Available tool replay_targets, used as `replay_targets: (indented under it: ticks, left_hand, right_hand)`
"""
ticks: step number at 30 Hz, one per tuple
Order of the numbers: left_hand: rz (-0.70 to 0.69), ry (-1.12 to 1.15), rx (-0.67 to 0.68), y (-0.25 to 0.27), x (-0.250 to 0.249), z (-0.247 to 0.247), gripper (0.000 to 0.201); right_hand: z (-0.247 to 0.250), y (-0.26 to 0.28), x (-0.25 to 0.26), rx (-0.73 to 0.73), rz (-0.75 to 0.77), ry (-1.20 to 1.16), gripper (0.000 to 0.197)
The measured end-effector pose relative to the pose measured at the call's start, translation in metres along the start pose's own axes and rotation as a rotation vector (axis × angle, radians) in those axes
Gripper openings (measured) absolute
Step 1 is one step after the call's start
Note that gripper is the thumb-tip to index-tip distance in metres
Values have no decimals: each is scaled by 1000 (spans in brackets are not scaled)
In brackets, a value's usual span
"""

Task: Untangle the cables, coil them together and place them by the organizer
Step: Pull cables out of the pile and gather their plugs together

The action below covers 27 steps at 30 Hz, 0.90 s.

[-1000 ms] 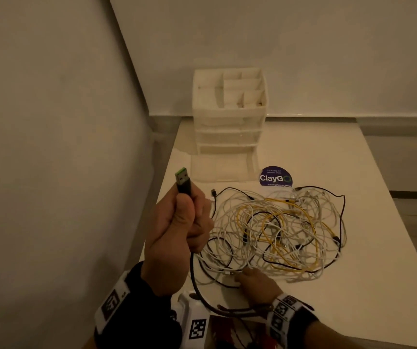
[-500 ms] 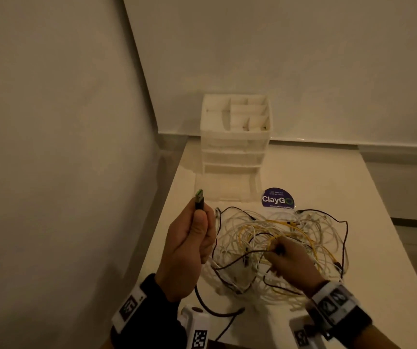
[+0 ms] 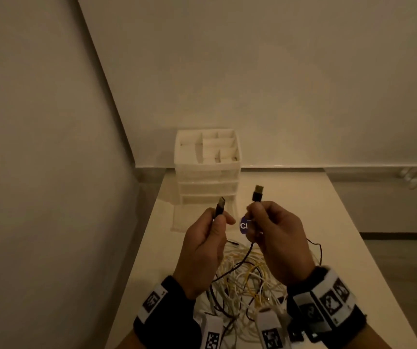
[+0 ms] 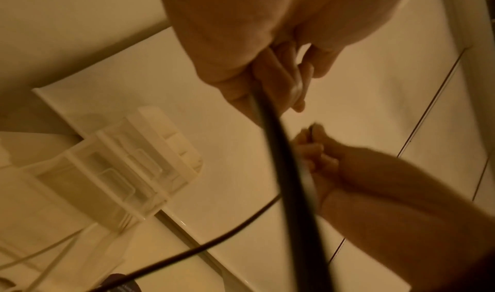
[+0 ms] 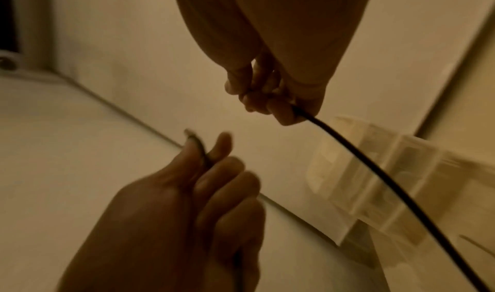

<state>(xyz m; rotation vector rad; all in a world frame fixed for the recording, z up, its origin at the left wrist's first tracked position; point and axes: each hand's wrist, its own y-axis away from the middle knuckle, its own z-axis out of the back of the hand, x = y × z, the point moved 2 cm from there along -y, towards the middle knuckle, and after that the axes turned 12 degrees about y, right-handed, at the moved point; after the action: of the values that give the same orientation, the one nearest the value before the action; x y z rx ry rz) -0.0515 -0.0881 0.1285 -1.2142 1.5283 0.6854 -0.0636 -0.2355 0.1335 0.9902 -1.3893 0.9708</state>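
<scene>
right hand (image 3: 276, 238) came up out of the tangle (image 3: 247, 280) | both hands' fingers now curled tight, each pinching a black plug end | left hand (image 3: 206, 245) beside it | tangle on desk (image 3: 353, 248) near organizer (image 3: 207, 167)

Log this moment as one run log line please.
step: untangling | left hand: holds black plug | right hand: holds second black plug | cable tangle: on table, uncoiled | organizer: behind
</scene>
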Motion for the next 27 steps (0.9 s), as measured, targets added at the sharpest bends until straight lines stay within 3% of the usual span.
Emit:
replay_targets:
  ticks: [6, 8, 13, 16, 20, 24, 27]
  left_hand:
    - [-20, 15, -34, -6, 0, -11, 28]
    - [-25, -19, -4, -8, -1, -15, 27]
    - [-62, -112, -53, -12, -1, -30, 29]
    - [-149, -167, -151, -19, -4, -26, 37]
    - [-250, -119, -205, -29, -15, -13, 33]
    - [-367, -3, -216, -34, -44, 1, 33]
    - [-444, -18, -245, -36, -63, 11, 33]
  right_hand:
    - [-8, 20, 6, 90, 64, 3, 24]
    - [-8, 23, 7, 66, 111, 30, 12]
    - [-5, 24, 4, 41, 146, 108, 28]
    - [-4, 24, -5, 154, 153, 227, 28]
    - [3, 18, -35, 335, 154, 264, 7]
    - [8, 12, -65, 477, 177, 426, 24]
    - [13, 11, -87, 522, 126, 420, 30]
